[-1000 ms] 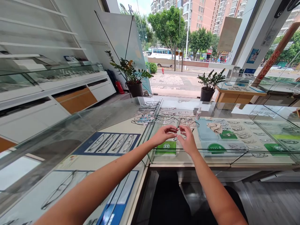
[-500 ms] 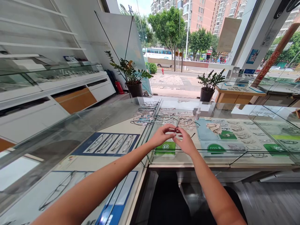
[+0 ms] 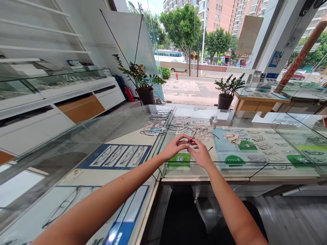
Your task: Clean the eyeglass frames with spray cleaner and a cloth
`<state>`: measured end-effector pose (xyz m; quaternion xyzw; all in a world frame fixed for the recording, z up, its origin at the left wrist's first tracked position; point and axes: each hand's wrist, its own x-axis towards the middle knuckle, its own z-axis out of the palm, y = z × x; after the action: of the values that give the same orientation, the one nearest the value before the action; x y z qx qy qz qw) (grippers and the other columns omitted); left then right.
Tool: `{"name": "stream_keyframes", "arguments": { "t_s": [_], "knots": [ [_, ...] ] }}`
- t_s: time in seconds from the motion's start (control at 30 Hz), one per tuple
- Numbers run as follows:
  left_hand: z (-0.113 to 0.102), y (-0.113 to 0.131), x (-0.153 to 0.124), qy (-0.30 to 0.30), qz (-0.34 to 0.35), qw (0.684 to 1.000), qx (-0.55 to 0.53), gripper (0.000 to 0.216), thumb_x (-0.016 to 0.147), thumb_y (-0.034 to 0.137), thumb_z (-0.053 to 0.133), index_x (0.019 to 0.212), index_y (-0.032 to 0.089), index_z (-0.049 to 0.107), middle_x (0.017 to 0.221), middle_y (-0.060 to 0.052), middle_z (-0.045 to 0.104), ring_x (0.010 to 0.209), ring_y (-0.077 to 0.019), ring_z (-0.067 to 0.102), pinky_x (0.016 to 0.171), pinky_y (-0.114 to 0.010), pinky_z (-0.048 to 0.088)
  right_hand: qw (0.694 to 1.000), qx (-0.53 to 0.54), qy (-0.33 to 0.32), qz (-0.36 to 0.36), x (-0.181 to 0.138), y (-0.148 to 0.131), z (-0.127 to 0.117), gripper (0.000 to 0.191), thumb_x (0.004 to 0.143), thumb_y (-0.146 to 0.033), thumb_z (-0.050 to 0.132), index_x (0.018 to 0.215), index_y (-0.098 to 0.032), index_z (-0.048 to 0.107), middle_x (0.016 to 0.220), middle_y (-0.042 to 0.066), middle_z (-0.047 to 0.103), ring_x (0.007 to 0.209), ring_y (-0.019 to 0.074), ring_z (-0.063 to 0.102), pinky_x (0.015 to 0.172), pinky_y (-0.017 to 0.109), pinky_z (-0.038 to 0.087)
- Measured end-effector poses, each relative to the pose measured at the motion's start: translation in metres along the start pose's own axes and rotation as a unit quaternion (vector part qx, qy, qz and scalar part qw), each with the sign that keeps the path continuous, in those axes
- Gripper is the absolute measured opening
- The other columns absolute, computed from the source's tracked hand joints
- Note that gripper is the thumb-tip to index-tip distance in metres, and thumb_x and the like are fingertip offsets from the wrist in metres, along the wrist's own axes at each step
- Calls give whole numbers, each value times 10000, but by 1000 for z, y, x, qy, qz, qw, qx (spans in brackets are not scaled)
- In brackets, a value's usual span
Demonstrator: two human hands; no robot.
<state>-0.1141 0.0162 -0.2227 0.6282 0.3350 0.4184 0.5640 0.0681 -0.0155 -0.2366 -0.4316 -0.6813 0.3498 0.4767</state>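
Note:
My left hand and my right hand meet above the glass counter, fingers curled and pinching a pair of glasses between them. One dark temple of these glasses points up past my fingers, and the tip of another sticks out right of my right hand. My fingers hide most of the frame. Just beyond, several glasses lie in rows on the countertop. A small white spray bottle stands to their right, with a crumpled beige cloth nearer me.
Beneath the glass counter, eyeglass frames lie on display around green cards. A blue-edged tray with several glasses is in the left case. Potted plants stand beyond the counter, before the open shop front.
Both hands stay together on the glasses with only slight finger movement. The whole view has shifted a little.

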Motion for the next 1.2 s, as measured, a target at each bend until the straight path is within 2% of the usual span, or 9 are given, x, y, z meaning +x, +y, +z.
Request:
{"name": "stream_keyframes", "arguments": {
  "t_s": [0.27, 0.47, 0.57, 0.7, 0.83, 0.93, 1.07, 1.13, 1.2],
  "knots": [
    [1, 5, -2, 46, -56, 996, -56, 380, 740, 431, 820, 934, 198, 590, 1178, -59, 646, 1091, -205, 630, 890, -353, 576, 999, 23, 26, -3, -1, -1, -1, 350, 914, -331, 621, 1248, -256, 693, 1265, 89, 711, 1137, 239, 663, 967, 413, 550],
    [-1, 4, 0, 28, -63, 997, -28, 266, 719, 353, 759, 780, 188, 560, 734, 25, 582, 688, -108, 561, 690, -277, 533, 996, 35, 77, -10, -12, 2, -23, 316, 923, -375, 624, 1208, -265, 705, 1269, 79, 715, 1132, 241, 661, 1009, 432, 547],
    [-3, 4, 0, 7, -58, 998, 12, 243, 718, 337, 730, 730, 195, 532, 581, 50, 541, 567, -97, 506, 625, -271, 490, 987, -36, 144, -63, -21, 5, -51, 300, 948, -356, 593, 1213, -258, 694, 1250, 96, 720, 1156, 265, 652, 1019, 470, 535],
    [-7, 5, -2, -13, -59, 996, 59, 248, 732, 332, 737, 732, 198, 528, 572, 36, 595, 548, -106, 532, 599, -265, 464, 941, -198, 229, -149, -25, 15, -109, 277, 957, -323, 564, 1187, -245, 697, 1215, 121, 727, 1179, 302, 637, 1084, 530, 477],
    [-11, 5, -7, -13, -56, 995, 79, 333, 728, 397, 796, 735, 195, 531, 612, 10, 648, 561, -110, 557, 596, -254, 450, 907, -268, 300, -123, -18, 35, -170, 281, 938, -331, 544, 1147, -213, 691, 1162, 127, 722, 1099, 290, 628, 998, 489, 510],
    [-11, 8, -9, -23, -60, 991, 117, 391, 733, 482, 813, 726, 193, 550, 616, -2, 651, 566, -117, 555, 582, -248, 431, 888, -291, 343, -96, -16, 49, -196, 291, 901, -320, 559, 1126, -196, 697, 1118, 132, 709, 1054, 287, 612, 964, 476, 507],
    [-3, 18, 7, -38, -42, 972, 227, 460, 820, 589, 717, 645, 197, 550, 575, -4, 604, 561, -132, 537, 582, -261, 411, 895, -260, 358, -52, -15, 57, -194, 318, 901, -321, 540, 1152, -201, 696, 1078, 123, 706, 951, 258, 616, 849, 417, 531],
    [7, 26, 29, -7, -8, 958, 286, 454, 852, 600, 665, 661, 200, 570, 626, -19, 630, 609, -154, 563, 616, -278, 423, 902, -253, 346, -52, -12, 58, -187, 321, 906, -333, 535, 1147, -198, 699, 1074, 125, 707, 946, 256, 616, 852, 416, 532],
    [19, 34, 59, 43, 41, 939, 338, 359, 864, 557, 648, 803, 204, 619, 785, -45, 700, 760, -199, 630, 707, -306, 459, 902, -256, 343, -56, -9, 59, -183, 315, 904, -338, 536, 1131, -198, 703, 1088, 125, 712, 958, 257, 614, 893, 430, 526]
  ]
}}
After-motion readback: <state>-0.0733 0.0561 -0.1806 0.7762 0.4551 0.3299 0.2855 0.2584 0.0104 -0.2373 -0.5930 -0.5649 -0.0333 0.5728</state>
